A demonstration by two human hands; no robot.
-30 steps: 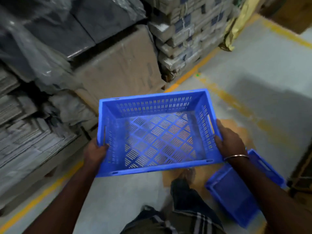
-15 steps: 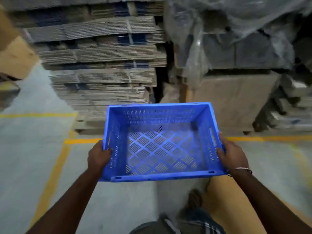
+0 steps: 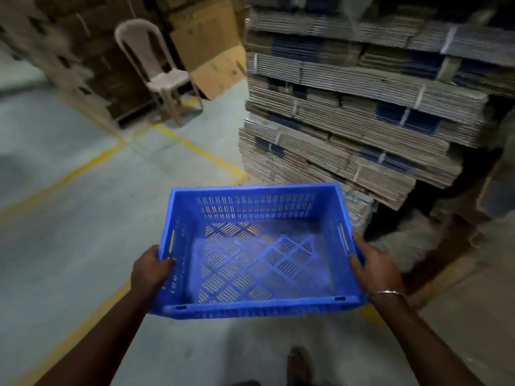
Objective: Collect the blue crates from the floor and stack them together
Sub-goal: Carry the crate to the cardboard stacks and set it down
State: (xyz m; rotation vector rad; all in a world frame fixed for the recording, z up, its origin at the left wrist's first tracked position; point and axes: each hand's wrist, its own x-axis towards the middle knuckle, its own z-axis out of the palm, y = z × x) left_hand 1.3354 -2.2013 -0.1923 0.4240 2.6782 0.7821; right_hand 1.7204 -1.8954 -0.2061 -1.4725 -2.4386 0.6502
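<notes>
An empty blue crate (image 3: pixel 259 306) with slotted walls and a lattice floor is carried level in front of me, above the grey concrete floor. My left hand (image 3: pixel 150 270) grips its left wall near the handle slot, fingers curled round the rim. My right hand (image 3: pixel 374 267), with a metal bangle on the wrist, grips the right wall the same way. No other blue crate shows in this view.
A tall stack of bundled flat cardboard (image 3: pixel 362 107) stands ahead on the right. A pale plastic chair (image 3: pixel 161 73) stands at the back left beside leaning cardboard sheets (image 3: pixel 211 45). Yellow floor lines (image 3: pixel 195 147) cross the open concrete on the left. My foot (image 3: pixel 299 363) shows below.
I have turned left with the crate still held in both hands. The second crate on the floor has left the view; the chair and the cardboard stack have come into sight.
</notes>
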